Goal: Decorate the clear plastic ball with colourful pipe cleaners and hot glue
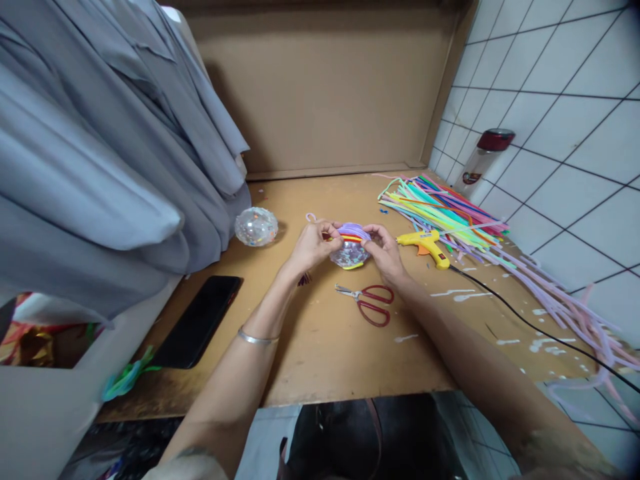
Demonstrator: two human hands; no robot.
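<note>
Between my two hands, above the middle of the wooden table, is a clear ball (350, 255) with colored specks inside. Purple, red and yellow fuzzy strips curve across its upper part, and a bit of yellow shows at its bottom. My left hand (316, 244) pinches the strips at the ball's left side, fingers closed. On the right side my right hand (385, 252) grips the ball and strip ends with thumb and fingers. Red-handled scissors (374, 303) lie just below the ball. A yellow glue gun (427, 247) rests right of my right hand.
Another clear ball (257, 227) and a black phone (199, 322) are on the left. Many colored pipe cleaners (445, 212) spread along the right, near a red-lidded bottle (483, 160). A black cord (520, 315) runs rightward. Grey cloth (115, 153) hangs at left.
</note>
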